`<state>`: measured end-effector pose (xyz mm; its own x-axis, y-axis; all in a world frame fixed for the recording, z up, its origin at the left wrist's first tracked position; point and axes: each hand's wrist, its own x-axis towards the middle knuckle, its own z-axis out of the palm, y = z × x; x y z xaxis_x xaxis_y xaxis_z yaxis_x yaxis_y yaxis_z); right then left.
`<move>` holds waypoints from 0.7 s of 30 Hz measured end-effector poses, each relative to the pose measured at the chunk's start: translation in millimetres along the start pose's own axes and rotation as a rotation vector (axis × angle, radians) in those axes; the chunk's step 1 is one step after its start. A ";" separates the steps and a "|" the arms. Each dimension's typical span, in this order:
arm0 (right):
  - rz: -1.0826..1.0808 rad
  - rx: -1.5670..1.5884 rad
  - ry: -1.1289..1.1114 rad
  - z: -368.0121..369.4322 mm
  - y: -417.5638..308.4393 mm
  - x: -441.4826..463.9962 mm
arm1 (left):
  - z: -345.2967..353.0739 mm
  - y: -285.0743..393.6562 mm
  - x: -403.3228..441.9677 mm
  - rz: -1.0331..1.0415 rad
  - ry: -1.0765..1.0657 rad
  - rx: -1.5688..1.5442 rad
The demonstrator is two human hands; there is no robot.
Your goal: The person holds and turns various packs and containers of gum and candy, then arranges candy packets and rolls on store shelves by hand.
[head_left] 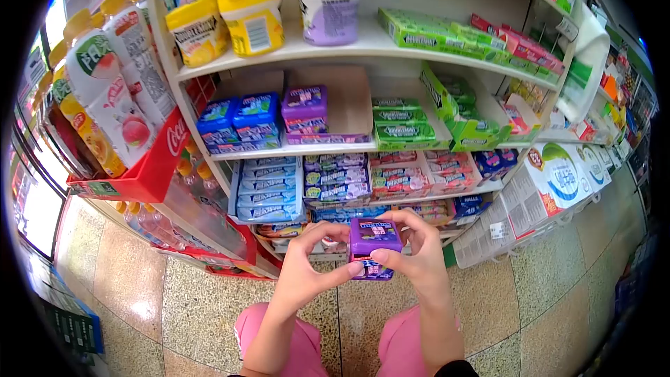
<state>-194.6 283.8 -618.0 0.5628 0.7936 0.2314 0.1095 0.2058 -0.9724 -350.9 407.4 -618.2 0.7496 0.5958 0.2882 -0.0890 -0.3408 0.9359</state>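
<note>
Already off the far shelves (pixel 279 58), the purple box (pixel 375 237) is gripped between left hand (pixel 305 265) and right hand (pixel 420 255) — both part-curled — and not set down.

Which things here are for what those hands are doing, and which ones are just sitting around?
In use:
- Purple box, held between both hands
- Left hand, thumb on the box
- Right hand, thumb on it too

Just around, untouched:
- Look-alike purple boxes
- Blue boxes
- Yellow tubs
- Lilac tub
- Red crate
</note>
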 end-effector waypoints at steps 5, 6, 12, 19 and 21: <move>-0.065 -0.014 -0.055 -7.0 2.9 -4.3 | 4.9 -7.9 5.6 0.124 0.063 0.048; -0.082 0.006 -0.062 -6.7 0.1 -5.1 | 3.6 -9.0 5.4 0.174 0.086 0.084; -0.158 -0.155 -0.145 -20.8 -2.1 -9.9 | -3.8 -17.6 8.2 0.444 0.101 0.200; -0.311 -0.326 -0.056 -16.6 -1.1 -6.7 | -8.5 -20.3 12.0 0.491 0.023 0.246; -0.312 -0.343 -0.044 -15.5 1.2 -6.6 | -8.6 -22.8 11.3 0.491 0.027 0.254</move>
<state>-185.4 270.0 -621.0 0.4253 0.7487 0.5085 0.5373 0.2432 -0.8075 -346.0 428.1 -634.5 0.6426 0.3402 0.6866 -0.2602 -0.7459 0.6132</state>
